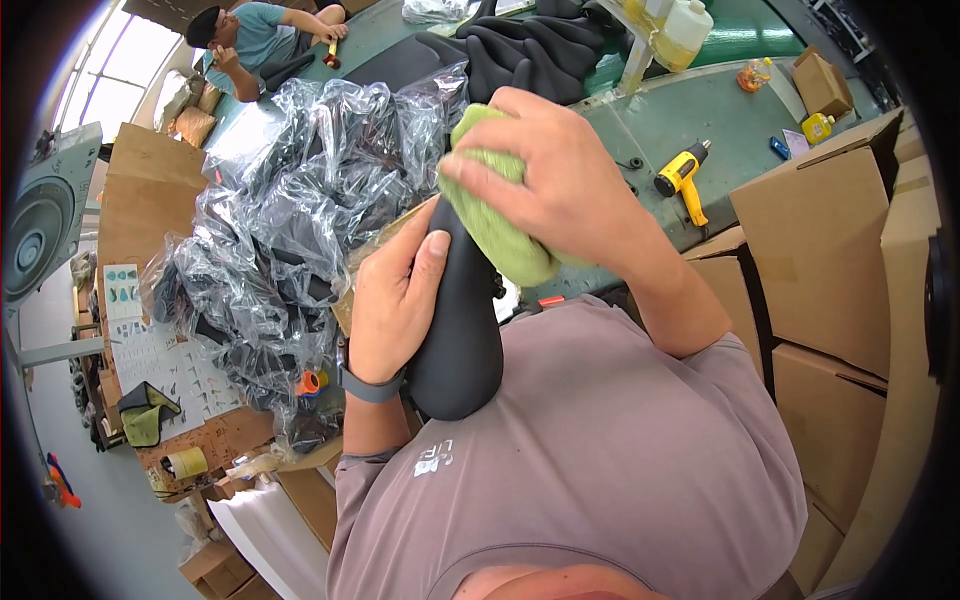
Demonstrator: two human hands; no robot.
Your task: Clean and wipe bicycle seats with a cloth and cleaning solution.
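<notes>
A black bicycle saddle (458, 340) is held upright against my chest, its wide end down and its narrow nose up. My left hand (393, 300) is wrapped round its left side, thumb lying along the black surface. In my right hand (560, 175) is a bunched green cloth (505, 245), pressed at the saddle's nose. That hand is slightly smeared by motion. The cloth and fingers hide the tip of the nose. Just left of my left hand lies a heap of clear plastic bags (290, 200) with dark things inside.
Black saddle-like pieces (530, 50) are piled on the green table (640, 120). A yellow heat gun (684, 180) lies to the right, beyond it a yellow bottle (817, 127). Cardboard boxes (815, 240) stand close on my right. Another person (262, 45) sits at the far left.
</notes>
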